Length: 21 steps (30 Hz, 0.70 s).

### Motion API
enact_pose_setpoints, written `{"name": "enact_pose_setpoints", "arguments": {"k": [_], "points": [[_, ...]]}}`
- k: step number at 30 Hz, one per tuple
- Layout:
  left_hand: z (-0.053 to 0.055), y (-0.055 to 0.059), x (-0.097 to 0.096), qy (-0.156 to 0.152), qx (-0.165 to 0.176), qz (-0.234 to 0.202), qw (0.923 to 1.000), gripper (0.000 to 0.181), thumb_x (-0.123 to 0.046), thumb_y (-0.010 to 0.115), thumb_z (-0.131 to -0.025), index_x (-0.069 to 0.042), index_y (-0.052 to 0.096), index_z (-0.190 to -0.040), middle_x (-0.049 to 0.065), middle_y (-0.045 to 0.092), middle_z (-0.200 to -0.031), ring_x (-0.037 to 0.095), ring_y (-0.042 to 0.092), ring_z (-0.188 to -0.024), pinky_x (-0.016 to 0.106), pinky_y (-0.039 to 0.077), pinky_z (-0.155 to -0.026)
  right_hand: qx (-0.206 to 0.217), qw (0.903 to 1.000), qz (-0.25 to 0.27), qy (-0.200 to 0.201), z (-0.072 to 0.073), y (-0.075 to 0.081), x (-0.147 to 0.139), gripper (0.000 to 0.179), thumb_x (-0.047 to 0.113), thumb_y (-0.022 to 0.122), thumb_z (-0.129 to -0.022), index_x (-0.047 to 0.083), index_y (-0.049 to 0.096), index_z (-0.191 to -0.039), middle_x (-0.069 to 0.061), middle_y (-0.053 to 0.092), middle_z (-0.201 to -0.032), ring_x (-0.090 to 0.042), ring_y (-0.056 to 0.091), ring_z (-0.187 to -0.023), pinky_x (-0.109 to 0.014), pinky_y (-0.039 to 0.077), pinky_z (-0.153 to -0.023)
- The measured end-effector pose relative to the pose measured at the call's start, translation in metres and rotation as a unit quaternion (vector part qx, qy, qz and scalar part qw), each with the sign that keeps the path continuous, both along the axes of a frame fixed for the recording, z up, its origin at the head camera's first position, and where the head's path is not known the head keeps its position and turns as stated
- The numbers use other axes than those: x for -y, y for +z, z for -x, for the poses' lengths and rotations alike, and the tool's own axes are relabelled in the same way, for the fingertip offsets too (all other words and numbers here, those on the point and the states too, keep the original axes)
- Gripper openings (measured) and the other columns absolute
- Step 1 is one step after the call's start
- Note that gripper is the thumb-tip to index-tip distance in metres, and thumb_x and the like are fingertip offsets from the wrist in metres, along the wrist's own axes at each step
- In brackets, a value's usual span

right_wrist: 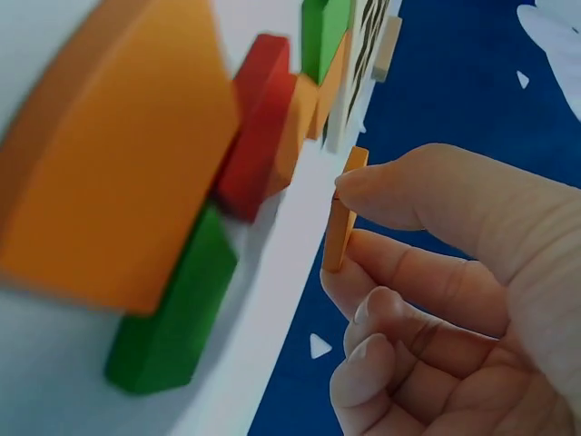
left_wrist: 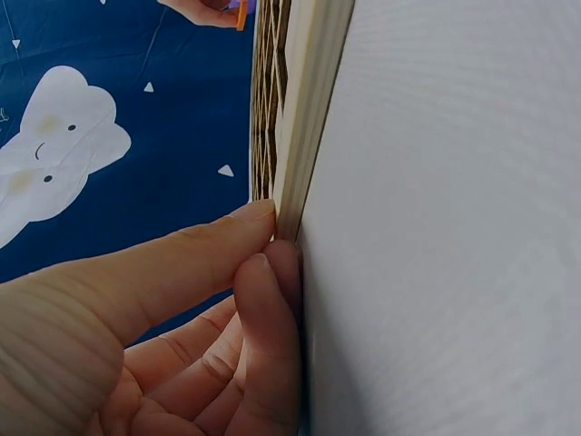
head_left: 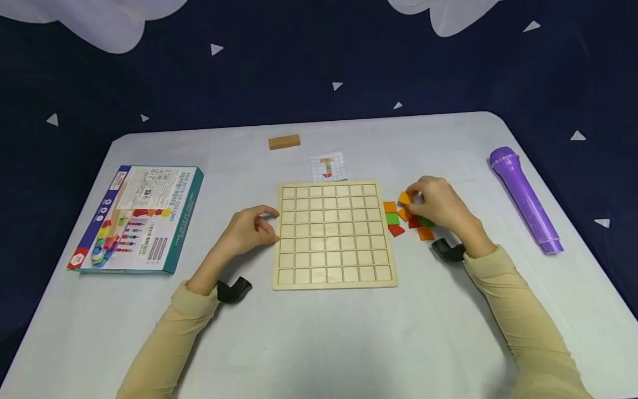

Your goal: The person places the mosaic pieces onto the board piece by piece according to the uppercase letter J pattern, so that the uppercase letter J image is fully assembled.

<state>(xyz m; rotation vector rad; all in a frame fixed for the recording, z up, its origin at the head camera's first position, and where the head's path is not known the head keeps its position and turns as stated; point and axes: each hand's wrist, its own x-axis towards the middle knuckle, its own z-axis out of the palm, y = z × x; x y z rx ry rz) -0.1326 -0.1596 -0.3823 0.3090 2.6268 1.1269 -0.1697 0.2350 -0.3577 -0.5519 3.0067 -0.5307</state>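
My left hand (head_left: 247, 230) rests its thumb and index fingertips against the left edge of a wooden grid board (head_left: 335, 285). Close up in the left wrist view, the thumb meets the board's edge (left_wrist: 304, 118) and the other fingers curl beside it. On the board's right side, my right hand (head_left: 441, 202) pinches a small orange tile (right_wrist: 341, 218) between thumb and index finger. Below that hand lie loose tiles: an orange square (head_left: 390, 207), a green tile (head_left: 392, 219), a red tile (head_left: 396, 230) and several others, partly hidden by the fingers.
Behind the board lies a grid card (head_left: 336, 165) with a coloured T-like figure, and farther back a wooden block (head_left: 284, 142). A toy box (head_left: 139, 219) lies flat at left. At right is a purple tube (head_left: 525, 199). A dark cloth hangs beyond the white table.
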Motion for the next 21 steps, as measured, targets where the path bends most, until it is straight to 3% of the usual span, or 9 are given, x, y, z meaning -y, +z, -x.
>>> {"name": "enact_pose_setpoints", "arguments": {"k": [11,21], "points": [[-0.001,0.002,0.001,-0.002,-0.004,-0.001,1.0000,0.048,-0.006,0.076,-0.073,-0.003,0.059,-0.118,0.010,0.069,-0.076,0.010,0.055,-0.060,0.026,0.043,-0.063,-0.035,0.9979,0.020,0.051,0.001,0.007,0.029,0.022,0.007,0.067,-0.079,-0.005,0.069,-0.098,-0.017,0.067,-0.093,-0.024,0.056,-0.075,-0.035,0.046,-0.069],[-0.001,0.003,0.000,0.004,0.003,0.004,1.0000,0.049,-0.007,0.076,-0.073,-0.004,0.059,-0.119,0.009,0.069,-0.077,0.010,0.055,-0.060,0.026,0.043,-0.063,-0.041,0.9953,0.016,0.086,0.006,0.011,0.054,0.022,0.009,0.072,-0.079,-0.003,0.070,-0.098,-0.016,0.067,-0.091,-0.020,0.052,-0.071,-0.030,0.043,-0.063]]}}
